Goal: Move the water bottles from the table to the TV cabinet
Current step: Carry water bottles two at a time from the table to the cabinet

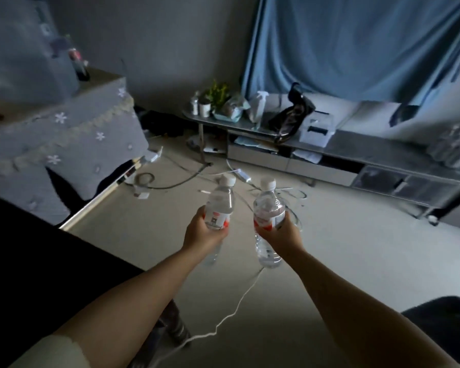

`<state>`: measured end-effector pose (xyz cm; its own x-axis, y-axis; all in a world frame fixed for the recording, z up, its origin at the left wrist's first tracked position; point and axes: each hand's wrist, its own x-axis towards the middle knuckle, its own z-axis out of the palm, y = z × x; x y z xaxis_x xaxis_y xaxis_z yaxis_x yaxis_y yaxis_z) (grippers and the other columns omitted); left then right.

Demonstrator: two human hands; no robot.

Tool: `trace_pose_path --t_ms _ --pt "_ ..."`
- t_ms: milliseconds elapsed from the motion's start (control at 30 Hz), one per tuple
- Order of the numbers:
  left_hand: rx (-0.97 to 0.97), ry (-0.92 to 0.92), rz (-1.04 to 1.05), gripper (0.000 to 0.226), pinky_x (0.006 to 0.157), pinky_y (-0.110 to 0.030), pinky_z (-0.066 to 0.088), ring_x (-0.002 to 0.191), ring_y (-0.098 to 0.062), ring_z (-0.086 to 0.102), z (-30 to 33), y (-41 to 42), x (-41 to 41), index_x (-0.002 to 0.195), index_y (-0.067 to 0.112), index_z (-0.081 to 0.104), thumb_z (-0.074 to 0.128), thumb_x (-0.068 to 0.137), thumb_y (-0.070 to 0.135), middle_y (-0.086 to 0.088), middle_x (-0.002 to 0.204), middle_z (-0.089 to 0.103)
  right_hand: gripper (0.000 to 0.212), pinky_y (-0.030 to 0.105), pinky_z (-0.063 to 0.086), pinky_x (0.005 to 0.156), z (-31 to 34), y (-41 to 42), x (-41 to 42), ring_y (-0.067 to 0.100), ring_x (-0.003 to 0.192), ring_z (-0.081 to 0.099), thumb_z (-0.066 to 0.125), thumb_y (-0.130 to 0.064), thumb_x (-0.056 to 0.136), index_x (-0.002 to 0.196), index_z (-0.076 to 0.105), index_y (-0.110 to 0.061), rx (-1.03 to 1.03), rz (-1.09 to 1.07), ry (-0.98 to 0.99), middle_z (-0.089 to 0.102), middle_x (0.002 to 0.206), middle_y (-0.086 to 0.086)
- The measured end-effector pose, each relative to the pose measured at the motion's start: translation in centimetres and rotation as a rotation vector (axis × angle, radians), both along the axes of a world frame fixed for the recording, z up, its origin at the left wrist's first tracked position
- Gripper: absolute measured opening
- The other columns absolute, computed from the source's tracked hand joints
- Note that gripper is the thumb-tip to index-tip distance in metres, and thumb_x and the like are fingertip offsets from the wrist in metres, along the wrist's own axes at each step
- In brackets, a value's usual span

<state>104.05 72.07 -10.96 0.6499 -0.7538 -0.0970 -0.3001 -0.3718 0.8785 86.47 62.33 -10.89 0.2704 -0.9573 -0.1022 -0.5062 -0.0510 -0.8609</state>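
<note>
My left hand (205, 232) grips a clear water bottle (221, 201) with a white cap and a red-and-white label, held upright over the floor. My right hand (282, 235) grips a second, similar water bottle (268, 205) beside it. The long grey TV cabinet (369, 152) runs along the far wall, ahead and to the right. Several more clear bottles (454, 150) stand on its right end. The dark table (32, 251) lies at my lower left.
Cables and a white power strip (241, 174) trail across the pale floor between me and the cabinet. A plant, a spray bottle, a black bag (292, 115) and a white box crowd the cabinet's left part. A cloth-covered unit (64, 134) stands at the left; blue curtain behind.
</note>
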Motion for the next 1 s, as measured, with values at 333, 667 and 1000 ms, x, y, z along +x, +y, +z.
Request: trace_pose_path --t_ms 333,667,1000 --pt "0.024 0.078 -0.383 0.051 0.077 -0.023 0.044 0.089 -0.014 0.061 -0.1 -10.6 -10.4 0.108 0.034 0.05 0.081 0.068 0.034 0.01 0.098 0.065 0.05 0.042 0.056 0.083 0.1 -4.6 -13.4 0.028 0.093 0.068 0.081 -0.024 0.075 0.115 0.058 -0.005 0.069 -0.311 -0.126 0.07 0.101 0.013" --pt "0.051 0.071 -0.681 0.044 0.064 -0.019 0.044 0.081 -0.015 0.063 0.5 -21.0 -16.7 0.102 0.026 0.056 0.083 0.067 0.029 0.01 0.089 0.067 0.018 0.035 0.056 0.075 1.6 -8.2 -19.7 0.023 0.078 0.068 0.076 -0.009 0.08 0.093 0.064 -0.013 -0.066 -0.489 -0.208 0.07 0.084 0.011" --pt "0.121 0.111 -0.956 0.051 0.084 -0.037 0.054 0.09 -0.018 0.066 -1.2 -29.2 -26.8 0.106 0.026 0.061 0.073 0.058 0.036 0.004 0.097 0.07 0.021 0.004 0.045 0.054 0.3 -11.1 -28.2 -0.007 0.063 0.064 0.08 -0.019 0.077 0.083 0.063 -0.029 -0.037 -0.718 -0.131 0.07 0.069 -0.016"
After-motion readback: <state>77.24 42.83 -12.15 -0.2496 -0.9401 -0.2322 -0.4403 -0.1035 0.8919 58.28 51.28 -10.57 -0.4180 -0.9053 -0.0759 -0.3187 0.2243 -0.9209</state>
